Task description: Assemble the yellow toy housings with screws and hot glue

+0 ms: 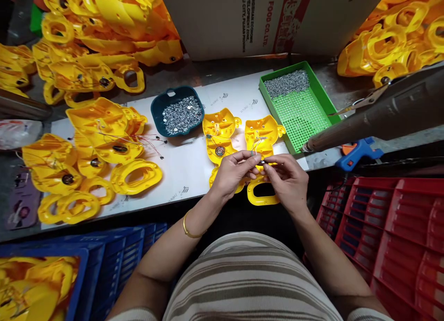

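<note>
My left hand (239, 170) and my right hand (286, 177) meet over a yellow plastic shell (262, 131) with a loop handle. Between their fingertips is a small dark, shiny part (262, 163), too small to name; both hands pinch it. Thin wires (255, 145) run from inside the shell to my left fingertips. Just left of it lies a second yellow shell (219, 126), with a round speaker (219, 151) and wires inside. My left forearm and hand partly hide its handle.
A dark green tray (157, 110) of small metal pieces and a green basket (321, 103) of screws stand behind. Yellow shells (104, 136) pile up at left. A grey tool (374, 113) and blue glue gun (359, 155) are at right. Red crates (405, 219) stand below.
</note>
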`<state>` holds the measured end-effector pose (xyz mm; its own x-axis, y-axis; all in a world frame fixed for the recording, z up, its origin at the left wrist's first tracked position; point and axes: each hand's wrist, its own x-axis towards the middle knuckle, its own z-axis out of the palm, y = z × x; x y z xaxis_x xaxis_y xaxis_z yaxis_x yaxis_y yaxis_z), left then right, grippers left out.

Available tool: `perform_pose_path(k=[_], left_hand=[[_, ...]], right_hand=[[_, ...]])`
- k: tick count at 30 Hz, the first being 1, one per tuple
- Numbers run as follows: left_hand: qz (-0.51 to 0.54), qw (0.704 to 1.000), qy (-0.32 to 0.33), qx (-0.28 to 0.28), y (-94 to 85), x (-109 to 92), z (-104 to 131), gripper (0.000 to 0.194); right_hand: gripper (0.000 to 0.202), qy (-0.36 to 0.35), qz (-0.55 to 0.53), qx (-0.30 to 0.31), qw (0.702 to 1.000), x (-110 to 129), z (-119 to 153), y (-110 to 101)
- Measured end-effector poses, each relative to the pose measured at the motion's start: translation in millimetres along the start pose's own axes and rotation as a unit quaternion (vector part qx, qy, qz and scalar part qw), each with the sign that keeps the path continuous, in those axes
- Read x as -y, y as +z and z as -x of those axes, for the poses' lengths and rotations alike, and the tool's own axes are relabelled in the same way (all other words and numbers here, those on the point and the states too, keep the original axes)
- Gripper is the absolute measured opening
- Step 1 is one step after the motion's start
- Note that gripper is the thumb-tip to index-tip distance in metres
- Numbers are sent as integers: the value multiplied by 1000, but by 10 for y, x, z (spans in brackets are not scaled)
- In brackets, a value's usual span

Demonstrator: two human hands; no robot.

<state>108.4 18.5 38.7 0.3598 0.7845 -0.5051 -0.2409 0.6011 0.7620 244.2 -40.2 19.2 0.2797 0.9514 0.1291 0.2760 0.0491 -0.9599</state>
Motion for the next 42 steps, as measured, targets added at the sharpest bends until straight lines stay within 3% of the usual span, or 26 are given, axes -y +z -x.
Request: perform_pose_path(k=[2,4,8,11,16,21,25,27,28,32,34,36,42], left_hand=[[1,1000,17,-12,-3,15,-4,41],[9,999,31,-20,-14,29,-17,40],[-2,999,39,-23,-47,45,-38,40],[-13,998,49,-26,-57,48,-36,37],[-35,997,57,-25,-42,57,-31,38],[-51,997,53,-22,-58,30,-25,41],[-147,987,48,-36,-195,-57,-7,42],[-257,957,110,-76,-295,-105,-7,34],[-329,924,165,-104,-342,-126,-12,28],[-565,718,365,-182,-426,-153,-45,21],[-605,656,404,-200,-391,-126,-50,26],[-617,632,425,-198,-326,-75,-41,30],[-657,643,368,-139,-162,112,-38,57]], right_hand=[[8,-77,58,-26,995,13,3,-10],[7,-105,70,-14,992,19,17,-13],[9,-13,-42,10,999,-2,26,-18],[19,20,-52,37,998,-18,-13,-59],[22,-12,14,100,995,-11,-109,-158],[16,-49,52,117,991,-14,-177,-231],[14,-63,116,89,987,-38,-216,-285],[13,-72,168,71,981,-61,-227,-285],[13,-76,196,68,975,-75,-231,-274],[15,-76,277,81,955,-115,-243,-196],[14,-75,257,76,961,-113,-253,-173],[14,-71,208,65,973,-97,-259,-177],[15,-24,89,42,995,-80,-224,-224]])
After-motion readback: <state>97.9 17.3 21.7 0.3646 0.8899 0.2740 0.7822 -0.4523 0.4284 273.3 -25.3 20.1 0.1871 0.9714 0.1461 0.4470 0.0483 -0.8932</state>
